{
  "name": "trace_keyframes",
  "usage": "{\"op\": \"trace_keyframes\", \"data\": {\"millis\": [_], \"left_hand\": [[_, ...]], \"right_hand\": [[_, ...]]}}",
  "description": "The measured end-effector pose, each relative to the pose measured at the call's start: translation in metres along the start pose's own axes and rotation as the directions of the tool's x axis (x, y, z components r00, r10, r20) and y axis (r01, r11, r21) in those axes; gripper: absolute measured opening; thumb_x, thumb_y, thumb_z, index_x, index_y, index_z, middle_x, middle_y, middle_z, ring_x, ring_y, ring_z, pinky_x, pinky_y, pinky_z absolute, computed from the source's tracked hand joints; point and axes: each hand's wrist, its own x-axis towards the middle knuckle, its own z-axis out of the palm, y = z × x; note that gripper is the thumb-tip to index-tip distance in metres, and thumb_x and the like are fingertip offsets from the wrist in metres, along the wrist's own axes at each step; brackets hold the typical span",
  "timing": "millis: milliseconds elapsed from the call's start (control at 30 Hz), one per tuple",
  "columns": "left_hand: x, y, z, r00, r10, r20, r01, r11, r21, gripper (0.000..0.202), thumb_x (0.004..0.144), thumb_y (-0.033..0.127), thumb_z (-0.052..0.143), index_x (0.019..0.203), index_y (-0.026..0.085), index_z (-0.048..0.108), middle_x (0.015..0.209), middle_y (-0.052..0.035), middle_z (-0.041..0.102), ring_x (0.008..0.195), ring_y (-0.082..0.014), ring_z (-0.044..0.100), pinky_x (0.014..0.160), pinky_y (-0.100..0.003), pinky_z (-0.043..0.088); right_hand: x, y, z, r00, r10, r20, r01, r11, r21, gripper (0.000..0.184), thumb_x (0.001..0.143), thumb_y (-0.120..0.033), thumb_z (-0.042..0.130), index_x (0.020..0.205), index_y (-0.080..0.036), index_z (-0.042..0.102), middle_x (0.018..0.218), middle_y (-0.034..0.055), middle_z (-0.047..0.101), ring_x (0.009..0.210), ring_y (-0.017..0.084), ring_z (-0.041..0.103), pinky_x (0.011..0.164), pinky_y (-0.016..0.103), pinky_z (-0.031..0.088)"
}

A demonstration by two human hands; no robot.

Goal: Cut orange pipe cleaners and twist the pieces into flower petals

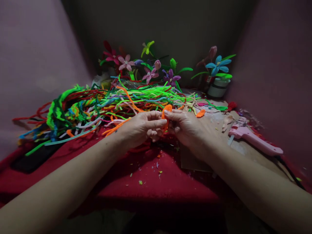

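An orange pipe cleaner (167, 110), bent into a narrow petal-like loop, stands upright between my two hands. My left hand (147, 125) pinches it low on its left side, thumb and forefinger closed. From the right, my right hand (185, 125) grips it with the thumb near its middle; the other fingers are partly hidden behind. Just beyond my right hand lies a small finished-looking orange petal (200, 113). Behind both hands spreads a big heap of loose pipe cleaners (146, 94) in green, red, orange, pink and other colours.
Pipe-cleaner flowers (149, 74) stand along the back, with a blue one (218, 66) above a white jar (218, 87). A pink glue gun (255, 139) lies on a board at the right. At left, a dark phone-like slab (31, 159) rests on the red cloth (146, 182), where scraps are scattered.
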Motion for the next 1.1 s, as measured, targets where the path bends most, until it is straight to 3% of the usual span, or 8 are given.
{"op": "trace_keyframes", "data": {"millis": [167,333,467,600,800,933,1100], "left_hand": [[-0.001,0.002,0.005,1.0,-0.005,-0.022,0.004,0.998,-0.056,0.015,0.076,0.026,0.066,0.081,0.015,0.057,0.058,0.0034,0.053,0.041,-0.0058,0.047,0.032,-0.014,0.034],[-0.005,0.008,0.005,0.999,-0.041,-0.015,0.042,0.997,0.06,0.016,0.079,0.029,0.063,0.075,0.014,0.057,0.047,0.0033,0.055,0.03,-0.0052,0.042,0.031,-0.016,0.034],[-0.009,0.009,0.01,0.989,0.05,-0.136,-0.021,0.978,0.207,0.019,0.079,0.029,0.062,0.069,0.014,0.055,0.041,0.0035,0.053,0.029,-0.0075,0.045,0.032,-0.017,0.035],[-0.011,0.011,0.014,0.975,0.135,-0.178,-0.073,0.945,0.318,0.023,0.077,0.03,0.064,0.064,0.014,0.054,0.04,0.0035,0.052,0.031,-0.007,0.047,0.034,-0.016,0.036],[-0.009,0.01,0.01,0.974,0.148,-0.17,-0.119,0.978,0.169,0.01,0.075,0.022,0.064,0.074,0.014,0.057,0.055,0.0035,0.059,0.034,-0.0053,0.048,0.035,-0.017,0.039],[-0.008,0.009,0.009,0.988,0.094,-0.125,-0.086,0.994,0.074,0.003,0.079,0.017,0.058,0.078,0.014,0.056,0.05,0.0053,0.056,0.029,-0.0054,0.043,0.03,-0.018,0.038],[-0.01,0.011,0.01,0.978,0.162,-0.129,-0.138,0.975,0.175,0.009,0.078,0.021,0.061,0.081,0.015,0.055,0.057,0.0037,0.06,0.036,-0.0083,0.052,0.034,-0.019,0.043]], "right_hand": [[-0.001,0.0,0.0,0.999,-0.041,0.009,0.041,0.996,-0.073,0.019,0.062,-0.025,0.072,0.06,-0.016,0.056,0.052,-0.0048,0.046,0.045,0.006,0.036,0.044,0.023,0.026],[-0.005,-0.003,0.002,0.997,-0.073,0.014,0.074,0.983,-0.166,0.022,0.061,-0.027,0.073,0.057,-0.015,0.055,0.052,-0.0026,0.051,0.044,0.007,0.041,0.044,0.023,0.028],[-0.008,-0.004,0.004,0.993,-0.118,-0.001,0.114,0.966,-0.232,0.023,0.064,-0.031,0.072,0.059,-0.015,0.057,0.054,-0.0017,0.054,0.047,0.007,0.044,0.047,0.024,0.032],[-0.008,-0.003,0.006,0.988,-0.153,0.022,0.154,0.964,-0.218,0.024,0.068,-0.035,0.07,0.06,-0.015,0.059,0.055,-0.0022,0.053,0.047,0.007,0.043,0.046,0.023,0.032],[-0.006,-0.003,0.007,0.99,-0.142,-0.025,0.138,0.985,-0.108,0.017,0.066,-0.025,0.07,0.06,-0.016,0.057,0.056,-0.0031,0.051,0.048,0.007,0.044,0.044,0.022,0.032],[-0.007,-0.003,0.008,0.988,-0.15,-0.039,0.147,0.986,-0.077,0.014,0.068,-0.021,0.067,0.06,-0.015,0.057,0.055,-0.0033,0.05,0.047,0.007,0.043,0.043,0.022,0.032],[-0.006,-0.003,0.006,0.988,-0.154,-0.009,0.151,0.978,-0.146,0.016,0.068,-0.027,0.07,0.064,-0.015,0.061,0.058,-0.0022,0.054,0.047,0.007,0.045,0.044,0.022,0.034]]}}
